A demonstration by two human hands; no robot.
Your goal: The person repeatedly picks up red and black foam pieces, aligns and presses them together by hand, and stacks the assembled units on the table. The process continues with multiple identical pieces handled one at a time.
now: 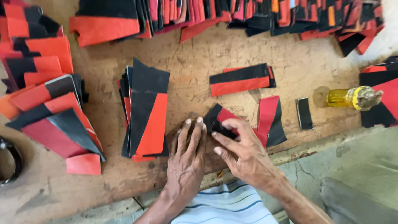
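My left hand [185, 154] lies flat on the worn wooden board [199, 62], fingers together, pressing beside a small black and red leather piece [219, 118]. My right hand [242, 151] pinches the near edge of that same piece with thumb and forefinger. The piece lies on the board near its front edge. A red and black cut piece [270, 120] lies just right of my right hand. A stack of black and red pieces [146, 110] stands just left of my left hand.
Heaps of red and black pieces line the far edge [232, 14] and the left side [41, 91]. A folded red and black strip [240, 79], a small black strip [305, 113] and a yellow bottle [351, 98] lie to the right. A grey floor lies below.
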